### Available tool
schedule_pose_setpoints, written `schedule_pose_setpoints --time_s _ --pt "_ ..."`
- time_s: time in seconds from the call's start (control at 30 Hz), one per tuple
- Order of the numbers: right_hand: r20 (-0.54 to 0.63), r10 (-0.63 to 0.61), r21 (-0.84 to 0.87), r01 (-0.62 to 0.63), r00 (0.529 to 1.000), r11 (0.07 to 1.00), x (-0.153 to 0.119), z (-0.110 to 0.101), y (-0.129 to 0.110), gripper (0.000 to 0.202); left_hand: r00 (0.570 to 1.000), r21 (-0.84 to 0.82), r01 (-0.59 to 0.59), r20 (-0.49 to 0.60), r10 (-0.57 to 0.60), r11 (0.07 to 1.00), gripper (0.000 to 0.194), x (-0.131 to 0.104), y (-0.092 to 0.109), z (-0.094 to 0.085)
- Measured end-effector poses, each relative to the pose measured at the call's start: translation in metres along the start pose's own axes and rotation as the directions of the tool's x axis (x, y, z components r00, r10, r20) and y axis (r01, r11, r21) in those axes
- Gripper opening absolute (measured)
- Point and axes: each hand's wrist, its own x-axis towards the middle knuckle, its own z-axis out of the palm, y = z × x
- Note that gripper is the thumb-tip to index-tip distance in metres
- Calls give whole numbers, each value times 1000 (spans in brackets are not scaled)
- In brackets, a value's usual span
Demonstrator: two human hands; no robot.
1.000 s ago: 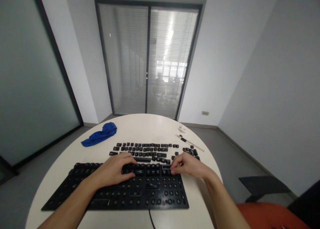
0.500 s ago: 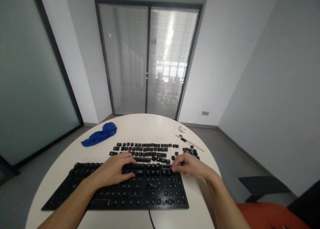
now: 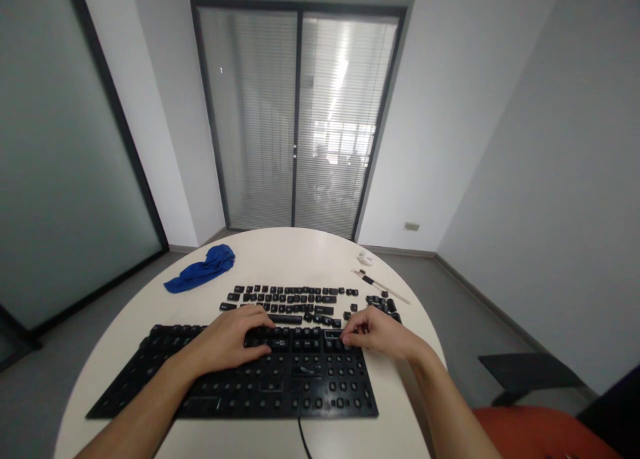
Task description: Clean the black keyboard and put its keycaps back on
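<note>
A black keyboard lies on the round table, with most of its lower rows bare of keycaps and its upper rows fitted. My left hand rests on its upper middle part, thumb and fingers apart, holding nothing. At the keyboard's upper right corner, my right hand has thumb and fingertips pressed together on the keys; whatever is between them is hidden. Rows of loose black keycaps lie just behind the keyboard, and a small cluster of keycaps sits beyond my right hand.
A blue cloth lies at the table's back left. At the back right are a thin stick-like tool and a small whitish item. A cable runs off the front edge. A red chair stands at the right.
</note>
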Motion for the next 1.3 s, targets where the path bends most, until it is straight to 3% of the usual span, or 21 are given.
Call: schedule_pose_setpoints --time_s 0.4,0.8,1.3 --pt "10 7 17 -7 1000 1000 1 0 6 25 1000 3 -2 -2 2 1000 26 0 0 0" --pt "-27 -74 -28 73 997 997 1 -1 3 22 1000 7 -3 -1 3 1000 26 0 -1 0" --pt "-6 121 75 -120 993 990 5 0 10 23 1000 12 15 9 -15 1000 26 0 1 -1"
